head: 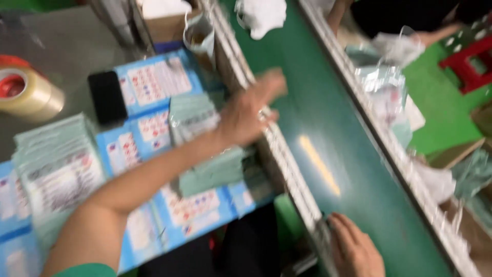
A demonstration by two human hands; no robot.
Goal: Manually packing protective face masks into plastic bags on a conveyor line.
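The left hand (251, 110) is spread open with nothing in it, palm down, reaching across the metal rail (277, 149) that borders the green conveyor belt (338, 128); its fingertips hang just over the belt's near edge. Motion blur smears the fingers. The right hand (354, 250) rests on the same rail at the lower edge of the view, fingers loosely curled on the metal; whether it grips anything I cannot tell.

Under the left forearm, on the grey bench (61, 46), lie stacks of pale green packets (210, 172) on blue printed sheets (154, 82). A taller stack of packets (56, 164) sits towards the bench's left edge, a black phone (106, 96) just behind it, and a roll of clear tape (25, 92) at the far left corner.

The belt runs bare through its middle, with a white crumpled bag (261, 15) at its far end. Beyond the far rail, another person's arm (435, 36) and clear bags (389, 77) show, blurred. A red stool (469, 64) stands on the green floor, cut off by the right edge.
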